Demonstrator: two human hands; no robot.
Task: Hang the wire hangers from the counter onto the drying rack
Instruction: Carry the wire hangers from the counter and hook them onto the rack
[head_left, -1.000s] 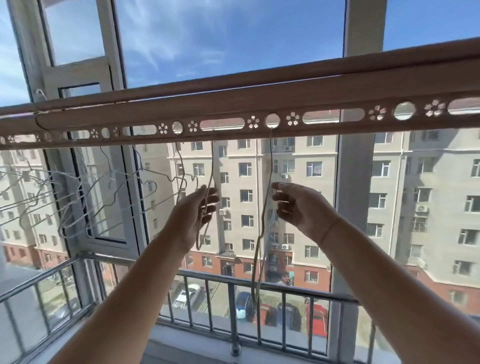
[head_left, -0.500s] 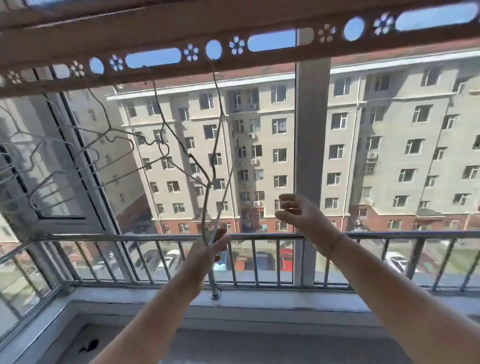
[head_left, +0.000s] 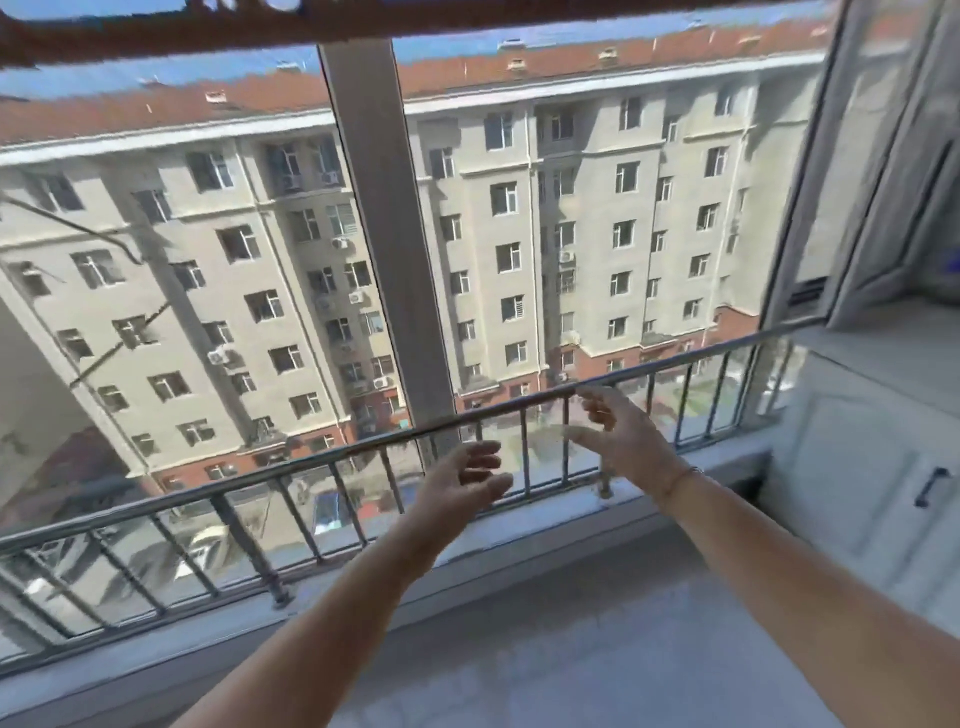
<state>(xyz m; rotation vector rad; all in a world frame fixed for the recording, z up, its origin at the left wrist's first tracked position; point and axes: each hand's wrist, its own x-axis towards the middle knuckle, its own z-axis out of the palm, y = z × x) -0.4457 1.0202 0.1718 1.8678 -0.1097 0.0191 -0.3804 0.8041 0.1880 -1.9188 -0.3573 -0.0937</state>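
The brown drying rack (head_left: 156, 31) crosses the very top of the head view, blurred. Thin wire lines of a hung hanger (head_left: 124, 332) show faintly at the far left against the window. My left hand (head_left: 462, 483) hovers in front of the balcony railing with fingers loosely spread and holds nothing. My right hand (head_left: 618, 436) is a little higher and to the right, fingers relaxed, also holding nothing. The two hands are apart. A white counter (head_left: 883, 358) lies at the right; no hanger is visible on it from here.
A metal railing (head_left: 332, 457) runs along the window above a grey sill (head_left: 519, 639). A wide window post (head_left: 384, 234) stands in the middle. White cabinet doors with a dark handle (head_left: 927, 488) sit under the counter at the right, beside an open window sash (head_left: 883, 171).
My left hand has let go of the hung hanger. Both hands have dropped lower, and the view has swung right and down toward the counter.
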